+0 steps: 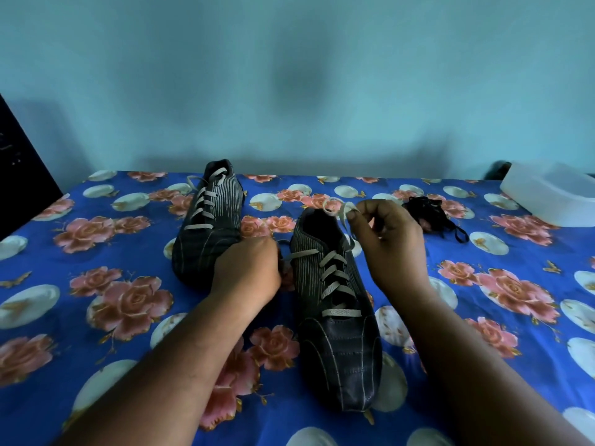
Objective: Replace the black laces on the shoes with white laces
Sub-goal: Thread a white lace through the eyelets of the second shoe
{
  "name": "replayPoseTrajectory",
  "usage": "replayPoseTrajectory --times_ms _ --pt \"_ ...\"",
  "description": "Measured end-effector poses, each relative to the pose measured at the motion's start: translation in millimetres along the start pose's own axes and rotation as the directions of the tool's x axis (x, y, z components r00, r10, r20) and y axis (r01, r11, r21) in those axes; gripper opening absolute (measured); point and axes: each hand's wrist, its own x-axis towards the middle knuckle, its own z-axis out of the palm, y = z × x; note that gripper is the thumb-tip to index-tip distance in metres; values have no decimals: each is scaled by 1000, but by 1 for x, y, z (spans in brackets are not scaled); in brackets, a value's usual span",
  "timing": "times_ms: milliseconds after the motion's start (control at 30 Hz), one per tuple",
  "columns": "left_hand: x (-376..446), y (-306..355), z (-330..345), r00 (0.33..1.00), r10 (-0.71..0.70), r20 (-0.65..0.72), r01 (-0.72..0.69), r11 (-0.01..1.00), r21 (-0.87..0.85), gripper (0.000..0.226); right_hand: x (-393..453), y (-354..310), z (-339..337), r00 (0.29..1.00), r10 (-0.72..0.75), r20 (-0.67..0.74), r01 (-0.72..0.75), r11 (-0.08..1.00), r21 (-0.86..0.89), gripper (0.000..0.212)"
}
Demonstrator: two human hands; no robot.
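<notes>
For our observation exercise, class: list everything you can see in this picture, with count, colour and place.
shoes: 2, dark, white-laced, on the cloth; one far left, one nearer
black laces: 1 heap, right of the nearer shoe
cloth: 1, blue with pink roses, under everything
tub: 1, white, far right
dark object: 1, left edge
wall: teal, behind
hands: 2; left hand grips one white lace end, right hand pinches the other
</notes>
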Motion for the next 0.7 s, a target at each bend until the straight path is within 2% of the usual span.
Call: replayPoseTrajectory --times_ms 100,233,267,333,367,433,500,567,667,700 --pt "-1 -9 -14 997 11 -82 -20 993 -112 12 -1 0 12 985 150 90 -159 981 111 12" --pt "-3 -14 -38 978 -67 -200 -26 903 -429 6 -2 2 15 906 352 236 -394 904 165 24" --pt "-3 -13 -40 977 -94 -193 -28 835 -550 5 -2 3 15 888 383 254 -432 884 178 25" --pt "-2 -6 -41 978 -127 -163 -52 610 -791 6 -1 3 15 874 412 258 -469 854 227 25" --pt "-2 0 -40 978 -134 -157 -69 505 -860 9 0 3 14 875 416 250 -474 843 255 29" --pt "-1 12 -36 976 -129 -178 -112 405 -907 9 1 4 13 881 409 237 -464 843 271 41" --pt "1 25 -27 970 -120 -213 -154 377 -914 6 0 3 11 891 392 228 -443 858 259 42" --pt "2 34 -17 963 -117 -241 -179 389 -904 7 -1 1 9 905 375 202 -418 875 244 38" --pt "6 39 -3 959 -108 -261 -186 455 -871 12 0 -3 5 934 323 155 -351 912 210 30" --pt "8 39 0 955 -85 -284 -201 517 -832 10 1 -2 3 940 301 162 -328 928 175 28"
